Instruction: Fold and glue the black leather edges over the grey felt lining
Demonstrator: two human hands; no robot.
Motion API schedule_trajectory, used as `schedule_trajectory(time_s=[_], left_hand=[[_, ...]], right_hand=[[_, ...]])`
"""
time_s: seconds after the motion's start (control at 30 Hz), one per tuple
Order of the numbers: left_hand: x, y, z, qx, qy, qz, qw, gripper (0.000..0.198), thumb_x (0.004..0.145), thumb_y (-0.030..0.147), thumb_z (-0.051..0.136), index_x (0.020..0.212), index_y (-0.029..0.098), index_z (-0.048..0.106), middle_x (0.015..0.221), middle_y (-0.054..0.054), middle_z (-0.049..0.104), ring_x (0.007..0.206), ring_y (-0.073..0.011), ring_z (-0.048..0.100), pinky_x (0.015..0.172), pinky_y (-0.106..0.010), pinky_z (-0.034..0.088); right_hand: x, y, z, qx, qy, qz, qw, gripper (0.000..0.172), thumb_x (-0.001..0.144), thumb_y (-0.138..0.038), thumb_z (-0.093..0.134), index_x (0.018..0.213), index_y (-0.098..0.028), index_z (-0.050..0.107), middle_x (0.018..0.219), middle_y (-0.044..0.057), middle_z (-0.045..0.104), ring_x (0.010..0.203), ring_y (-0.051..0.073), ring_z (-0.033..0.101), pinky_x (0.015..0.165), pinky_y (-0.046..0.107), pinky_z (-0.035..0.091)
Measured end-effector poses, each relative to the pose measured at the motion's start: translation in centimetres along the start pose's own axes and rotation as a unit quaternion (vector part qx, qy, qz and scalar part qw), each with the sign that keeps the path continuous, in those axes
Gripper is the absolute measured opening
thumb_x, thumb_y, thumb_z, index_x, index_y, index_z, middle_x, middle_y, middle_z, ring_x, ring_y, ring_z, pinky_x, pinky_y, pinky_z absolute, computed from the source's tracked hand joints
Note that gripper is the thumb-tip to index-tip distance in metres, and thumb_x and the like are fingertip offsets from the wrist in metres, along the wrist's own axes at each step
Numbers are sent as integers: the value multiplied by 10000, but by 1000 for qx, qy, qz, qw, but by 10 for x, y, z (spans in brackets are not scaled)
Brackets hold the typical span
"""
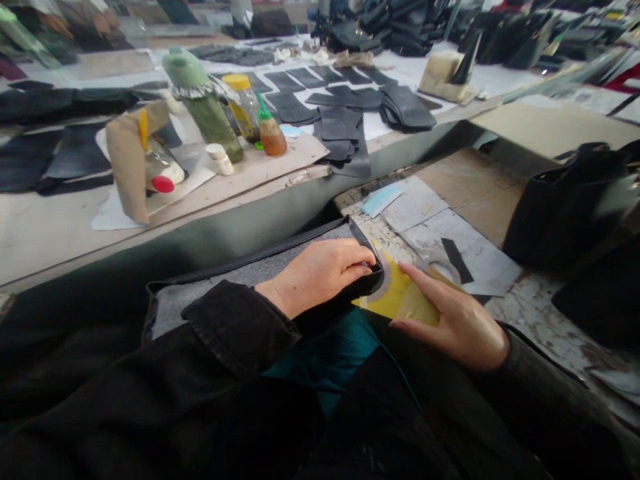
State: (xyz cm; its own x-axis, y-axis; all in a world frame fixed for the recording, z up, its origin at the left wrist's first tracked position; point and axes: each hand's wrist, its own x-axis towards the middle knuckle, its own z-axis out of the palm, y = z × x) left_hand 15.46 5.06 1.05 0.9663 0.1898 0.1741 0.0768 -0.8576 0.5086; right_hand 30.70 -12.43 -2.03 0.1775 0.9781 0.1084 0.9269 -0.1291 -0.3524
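A bag piece (pixel 240 280) with a grey felt-like face and raised black edges lies across my lap. My left hand (pixel 320 270) rests over it, its fingers curled and closed on the black edge at the right end. Just to the right, my right hand (pixel 455 320) has a yellow sheet (pixel 400 293) between its thumb and fingers. The sheet's left part reaches the bag piece's corner, and its right part is covered by my hand. Behind that hand, a pale ring-shaped roll (pixel 445 270) and a black strip (pixel 456 260) lie on the worktop.
Across the bench ahead are a green bottle (pixel 200 100), a yellow-lidded jar (pixel 245 107), a small glue bottle (pixel 271 133) and black cut pieces (pixel 345 127). A blue mask (pixel 383 200) lies on the right worktop (pixel 560 327). Black bags (pixel 560 207) stand at right.
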Motion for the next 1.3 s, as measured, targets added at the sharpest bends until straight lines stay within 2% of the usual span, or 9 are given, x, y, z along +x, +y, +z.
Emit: schedule_trajectory(time_s=[0.13,0.3,0.43,0.53,0.7,1.07,1.3], left_hand=[[-1,-1,2,-12,9,-3,1000,211,845,227,444,981,171,595,898,-17,605,847,-128,546,762,-218,396],[-2,-5,6,-23,27,-20,999,292,834,220,470,1119,203,529,855,-3,591,803,-114,539,724,-210,397],[-2,-5,7,-33,37,-44,998,153,814,218,495,950,186,558,770,23,574,712,-103,525,643,-206,388],[-2,-4,6,-31,33,-29,999,109,833,216,457,825,174,558,795,13,579,747,-111,525,670,-214,389],[-4,-5,5,-37,27,-8,999,169,854,215,419,892,180,580,884,-8,595,840,-126,532,756,-228,393],[-3,-8,7,-35,34,-25,999,141,824,199,470,921,187,572,873,6,601,830,-123,539,718,-216,401],[-2,-8,9,-11,17,-34,999,139,826,204,454,889,180,574,875,-9,599,848,-141,541,744,-240,416]], right_hand=[[3,-4,2,16,10,-9,1000,717,783,-544,486,1338,-133,295,1173,103,525,1011,217,540,819,318,476],[4,-10,4,24,27,-25,999,699,795,-513,489,1335,-112,298,1182,123,514,1026,218,532,824,311,477],[5,-11,5,26,24,-12,999,699,798,-497,496,1349,-129,272,1203,132,491,1063,244,506,863,340,459],[4,-11,5,19,8,-6,1000,710,798,-498,493,1358,-138,246,1211,136,479,1080,259,492,885,361,446],[4,-10,5,30,-1,-11,999,699,801,-476,496,1362,-152,235,1193,129,495,1084,255,490,895,365,439],[11,-8,5,62,-3,-15,998,704,786,-461,527,1351,-135,261,1184,125,508,1053,236,510,842,324,468],[27,-3,-7,30,-62,-68,995,692,799,-454,501,1362,-151,235,1126,115,543,960,223,557,786,326,484]])
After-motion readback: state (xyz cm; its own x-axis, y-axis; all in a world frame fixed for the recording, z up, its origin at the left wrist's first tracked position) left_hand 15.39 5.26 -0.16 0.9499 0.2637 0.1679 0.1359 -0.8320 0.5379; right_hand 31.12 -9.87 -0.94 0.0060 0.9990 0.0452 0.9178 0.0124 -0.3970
